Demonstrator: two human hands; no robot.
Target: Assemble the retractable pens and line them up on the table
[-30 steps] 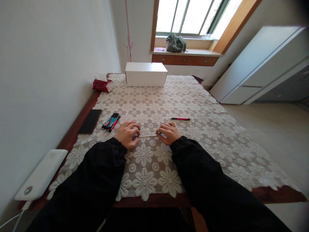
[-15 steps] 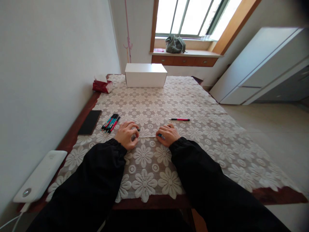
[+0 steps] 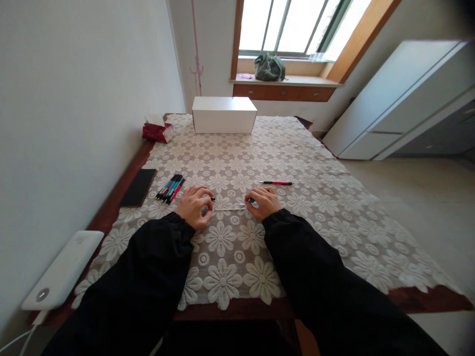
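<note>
My left hand is closed, fingers curled, with a small black-tipped piece poking out past the fingertips; the rest of it is hidden. Opposite, my right hand pinches a teal pen part, mostly covered by the fingers. A thin white stick, like a pen refill, spans the gap between both hands, its left end close to the left fingertips. Left of my left hand lies a bundle of several teal, red and black pens. Beyond my right hand is a single red and black pen.
A lace tablecloth covers the table. A dark phone-like slab and a white power strip-like device with a cable lie along the left side. Farther back are a red tissue pack and a white box.
My right hand has moved slightly to the right and away from me, so more of the white stick shows. My left hand has stayed about where it was.
</note>
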